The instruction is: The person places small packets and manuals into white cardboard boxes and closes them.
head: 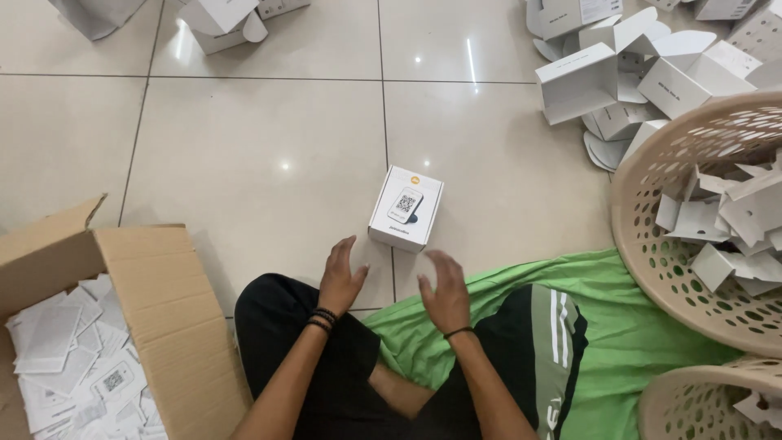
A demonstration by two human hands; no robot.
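Head view, looking down at a tiled floor. Small white cardboard box (406,209) with a printed square code on its lid, closed, standing alone at centre frame, just above both hands and touching neither. Left hand (340,279) with dark bead bracelets at the wrist, fingers spread, empty, nearest the box's lower left corner. Right hand (445,292) with a thin dark wristband, also open and empty, a little below the box's lower right corner.

Open brown corrugated carton (155,293) at lower left, full of white paper leaflets (73,358). Beige perforated plastic basket (692,220) at right, loaded with folded white card inserts; a second basket rim (700,391) at lower right. Heap of unfolded white box blanks (643,73) at upper right. Green cloth (619,326) across the lap.

Judged best handled by closing in from both sides evenly, palms on opposite walls, lid kept flat, no squeezing of the thin card.
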